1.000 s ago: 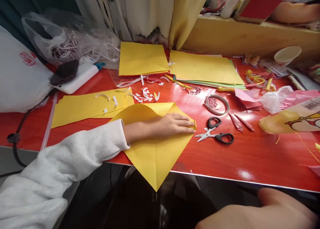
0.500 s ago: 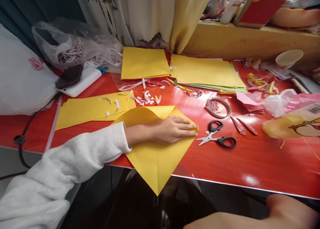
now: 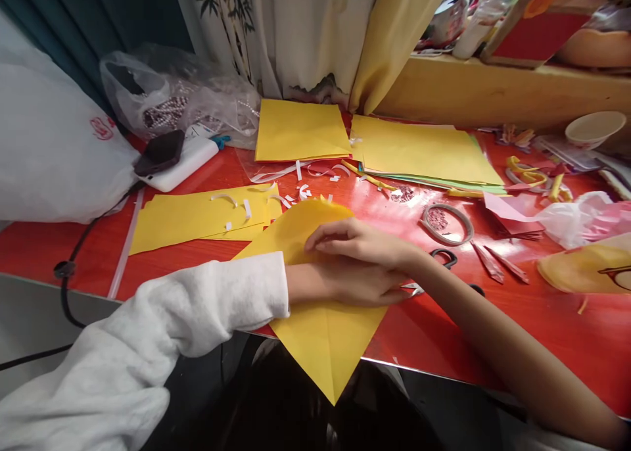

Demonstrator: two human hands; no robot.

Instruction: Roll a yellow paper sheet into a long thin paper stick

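Note:
A yellow sheet of paper point(image 3: 331, 349) with a crease down its middle lies cornerwise, its near tip hanging past the table's edge. My left hand point(image 3: 367, 286) is stretched flat across it, fingers pointing right. Crossing over the left one, my right hand point(image 3: 352, 239) comes in from the right with fingers apart and slightly bent, above the sheet's far part; nothing shows in it. The far side of the sheet bulges upward. Just right of my hands are black-handled scissors point(image 3: 445, 257), partly hidden by my right forearm.
On the red table point(image 3: 493, 326) are stacked yellow sheets point(image 3: 305, 132), yellow strips point(image 3: 192, 221) and white paper scraps point(image 3: 304, 191). A tape ring point(image 3: 447, 224), a phone point(image 3: 160, 152), plastic bags point(image 3: 54, 155) and a pale cup point(image 3: 594, 129) surround the work area.
My right hand has come up from the lower right and now crosses over my left hand. My left hand stays flat on the sheet. The camera view has shifted slightly.

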